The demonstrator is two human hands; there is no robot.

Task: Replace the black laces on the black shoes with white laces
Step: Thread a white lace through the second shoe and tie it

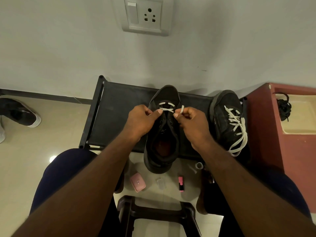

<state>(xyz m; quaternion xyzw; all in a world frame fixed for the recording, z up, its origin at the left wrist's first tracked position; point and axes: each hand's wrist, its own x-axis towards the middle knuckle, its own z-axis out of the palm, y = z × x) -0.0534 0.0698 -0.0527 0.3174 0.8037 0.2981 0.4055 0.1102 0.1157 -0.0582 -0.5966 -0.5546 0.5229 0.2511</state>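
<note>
One pale wall [68,48] and a glossy beige tiled floor [51,134] frame the black fabric worktop [116,108], with one red cabinet [266,134] just beside it on my right. Two black shoes stand on the worktop: the right shoe [224,120] is fully laced in white (a small mark on its side is too small to read), and the middle shoe [164,151] is laced only across its toe-end eyelets. My left hand [142,120] and right hand [193,122] each pinch one end of its white lace [166,109]. One bundle of black laces [283,108] lies on top of the cabinet. One socket plate [145,16] sits on the wall.
</note>
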